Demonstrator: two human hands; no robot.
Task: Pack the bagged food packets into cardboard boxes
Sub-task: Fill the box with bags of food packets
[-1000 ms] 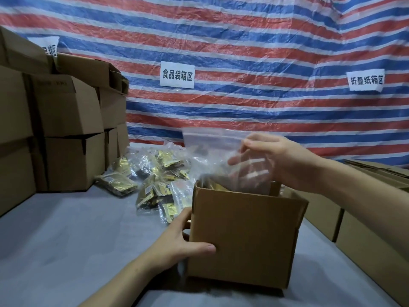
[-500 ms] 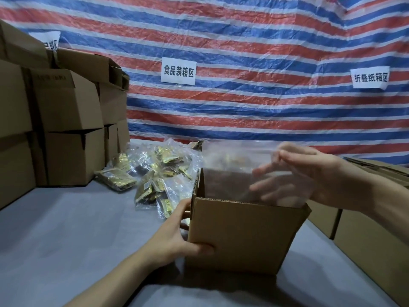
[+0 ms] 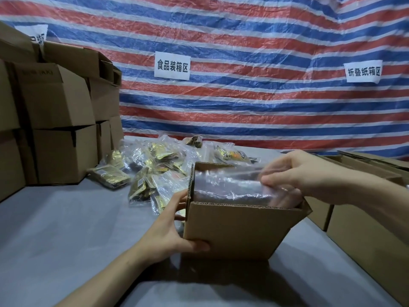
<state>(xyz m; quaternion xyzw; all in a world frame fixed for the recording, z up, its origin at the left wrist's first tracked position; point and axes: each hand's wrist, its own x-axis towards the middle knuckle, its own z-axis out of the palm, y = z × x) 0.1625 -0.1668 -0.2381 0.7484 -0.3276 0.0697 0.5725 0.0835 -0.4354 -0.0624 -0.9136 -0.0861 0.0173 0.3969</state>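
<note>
**K:** Dropped since half a second ago: clear bag (image 3: pixel 228 185), top edge now about level with the rim of the open box (image 3: pixel 239 231). Right hand (image 3: pixel 309 173) came down with it.

**M:** Grips?

**K:** Right hand's fingers curl over the bag's top at its right end and pinch the plastic. Some fingers are blurred behind the film. Left hand (image 3: pixel 174 229) clamps the box's near-left corner, thumb on the front face, fingers round the side wall.

**M:** Counts.

**K:** Two hands, one open box, one bag inside it. Loose packets (image 3: pixel 155 169): one heap, gold and clear, overlapping, can't count. Stacked boxes (image 3: pixel 57 120): several, closed, overlap hides the exact number. Three paper labels (image 3: pixel 172 65) on the striped tarp (image 3: pixel 243 29), one cut off by the stack.

**M:** Obstructions?

**K:** Heap sits just beyond the left hand's fingertips; whether it touches the box, can't tell. Box's left flap stands up between those fingers and the bag. More boxes (image 3: pixel 365 235) outboard of the right wrist, beside the table (image 3: pixel 66 229) edge.

**M:** Orientation?

**K:** Box mouth up, base on the grey table. Bag's long axis runs across the mouth, from the left-hand wall to the right hand's pinch. Contents too blurred to read.
</note>
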